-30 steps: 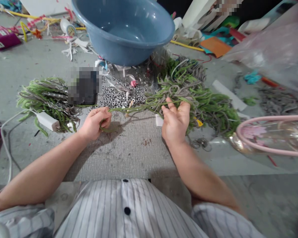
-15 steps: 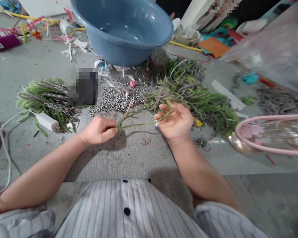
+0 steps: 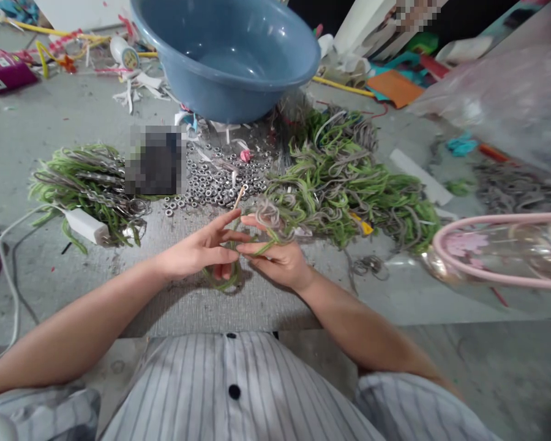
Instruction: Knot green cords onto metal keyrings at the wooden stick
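Left hand (image 3: 202,252): fingers part-spread, green cord (image 3: 224,285) looped beside them, grip couldn't be told; right hand (image 3: 282,262) had fingers curled, pinching cord. Cord sat mid-desk (image 3: 266,312), near side, left of green-grey pile (image 3: 349,177)

This looks like a small craft workshop, perhaps at home. Small metal rings (image 3: 211,184) lie strewn over the desk (image 3: 87,116) just beyond the fingers (image 3: 224,254). A heap of green and grey cords (image 3: 340,177) spreads right of them, and a cord bundle with chains (image 3: 87,171) lies left. Farther off, white scraps (image 3: 149,79) litter the surface beside a blue basin (image 3: 224,98).
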Tool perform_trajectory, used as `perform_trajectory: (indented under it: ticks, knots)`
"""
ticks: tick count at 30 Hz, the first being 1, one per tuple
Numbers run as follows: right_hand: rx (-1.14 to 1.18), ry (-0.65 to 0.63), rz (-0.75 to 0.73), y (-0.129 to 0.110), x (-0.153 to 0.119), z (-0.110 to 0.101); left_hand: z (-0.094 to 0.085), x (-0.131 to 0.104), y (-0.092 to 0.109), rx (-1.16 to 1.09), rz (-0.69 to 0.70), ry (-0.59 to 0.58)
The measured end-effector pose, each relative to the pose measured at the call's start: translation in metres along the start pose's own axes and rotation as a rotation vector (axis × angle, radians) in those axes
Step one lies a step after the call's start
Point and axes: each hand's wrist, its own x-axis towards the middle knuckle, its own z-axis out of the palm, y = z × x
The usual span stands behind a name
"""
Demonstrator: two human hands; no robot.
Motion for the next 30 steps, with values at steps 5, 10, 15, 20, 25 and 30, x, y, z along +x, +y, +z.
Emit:
perform_trajectory:
  ticks: [5, 10, 15, 20, 25, 30]
  knots:
    - [-0.148, -0.056, -0.061, 0.001, -0.003, 0.003, 0.0, 0.001, 0.003, -0.153, -0.143, -0.209]
    - [-0.133, -0.081, 0.048, 0.004, -0.001, 0.002, -0.007, 0.002, 0.005, 0.021, -0.261, -0.206]
    - [-0.191, -0.324, 0.147, 0.015, 0.004, 0.0, -0.013, 0.001, 0.009, 0.119, -0.174, -0.124]
    - [-0.212, -0.342, 0.079, 0.013, 0.002, 0.005, -0.01, 0.002, 0.007, 0.02, -0.115, 0.075]
    - [-0.294, -0.31, 0.076, 0.007, 0.005, 0.012, 0.001, 0.003, 0.007, -0.157, -0.213, -0.144]
    - [-0.291, -0.371, 0.149, 0.006, 0.006, 0.015, 0.003, 0.003, 0.004, -0.109, -0.266, -0.196]
